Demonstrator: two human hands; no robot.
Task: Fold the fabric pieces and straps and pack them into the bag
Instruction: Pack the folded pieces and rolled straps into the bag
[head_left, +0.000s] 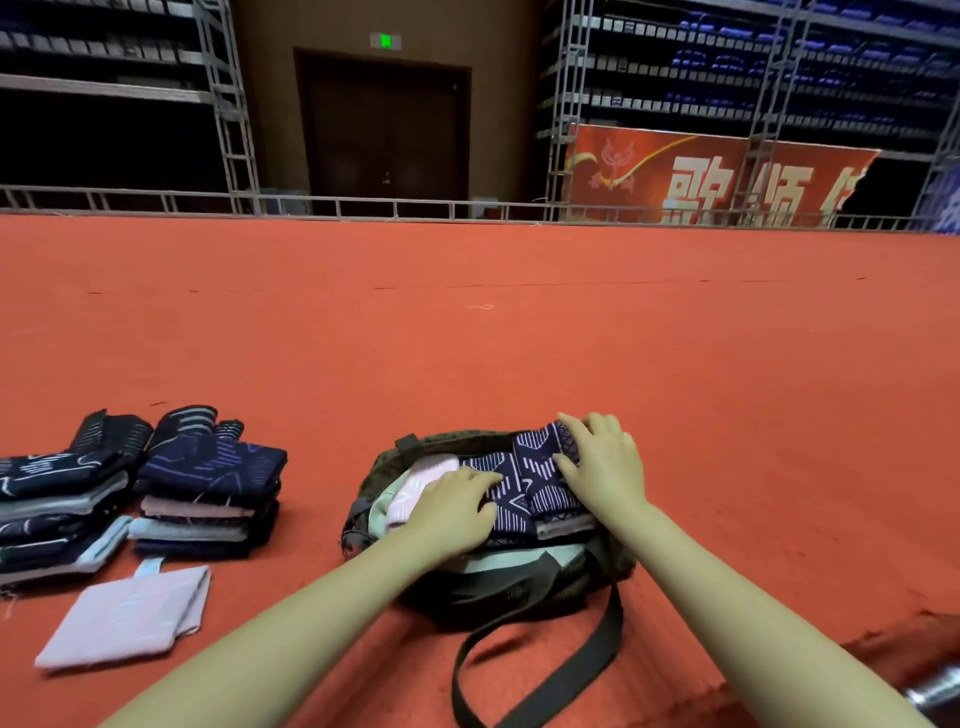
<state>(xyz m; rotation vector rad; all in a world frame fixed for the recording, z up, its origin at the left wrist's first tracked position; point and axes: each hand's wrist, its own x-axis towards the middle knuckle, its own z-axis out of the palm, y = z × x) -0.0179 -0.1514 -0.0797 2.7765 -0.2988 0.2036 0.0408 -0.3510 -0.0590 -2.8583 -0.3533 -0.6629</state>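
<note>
A dark olive bag (498, 590) lies open on the red carpet, its black strap (566, 675) trailing toward me. Folded navy patterned fabric (519, 483) and a pale pink piece (421, 486) lie inside its opening. My left hand (452, 509) presses flat on the fabric at the left of the opening. My right hand (602, 467) rests with spread fingers on the navy fabric at the bag's far right side. To the left stand two stacks of folded fabric (208, 499) (57, 514), and a folded pale pink piece (130, 618) lies in front of them.
Red carpet (519, 338) covers the wide stage floor around the bag. A metal rail (363, 205) runs along its far edge, with scaffolding, a dark door and a red banner (701, 176) behind. A metallic object (935, 691) shows at the lower right corner.
</note>
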